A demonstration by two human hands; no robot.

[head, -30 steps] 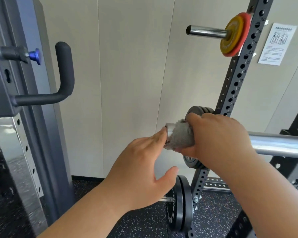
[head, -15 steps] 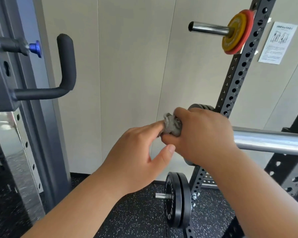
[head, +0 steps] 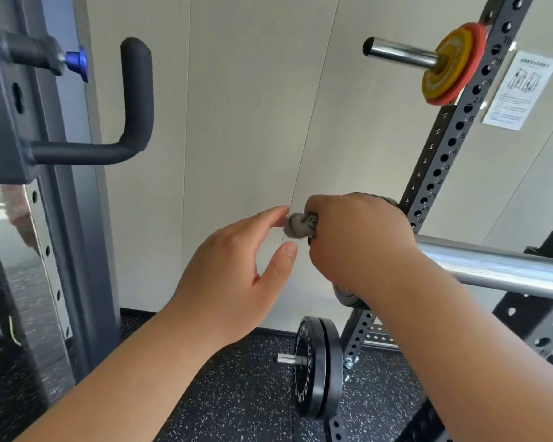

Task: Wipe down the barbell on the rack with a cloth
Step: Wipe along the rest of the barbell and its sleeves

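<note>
**A:** Where is the cloth?

**B:** It's in the right hand (head: 358,240), at the free end of the barbell (head: 492,266), the end that juts out past the rack's upright (head: 444,154). Only a grey wad of cloth (head: 299,225) shows, poking out of the fist.

**A:** How is the hand gripping it?

**B:** The fingers are curled tight round the cloth. I cannot tell whether they also wrap the bar's tip, because the fist hides it.

**A:** And the left hand?

**B:** The left hand (head: 237,272) is spread and holds nothing. Its forefinger tip is at the wad, touching it or just shy of it, and the thumb sits below.

**A:** So what could go wrong from here?

**B:** I judge the cloth is at the very tip of the bar. One more pull outward would take it off the steel. Wadded this small, it could slip from the fist and drop to the floor (head: 237,393) near the black plates (head: 316,368) on the low peg.

**A:** What about the bar itself?

**B:** It lies across the rack, bare and shiny towards the rack's right side. A hard tug along its length might slide it on its supports. I can't see those supports, so I wouldn't lean on the end.

**A:** Anything else?

**B:** Two things. A balled cloth touches very little metal, so a pass back along the shaft could leave streaks unless the cloth is opened out first. The left fingers are also close enough to get nipped between fist and steel if the right hand twists.
</note>
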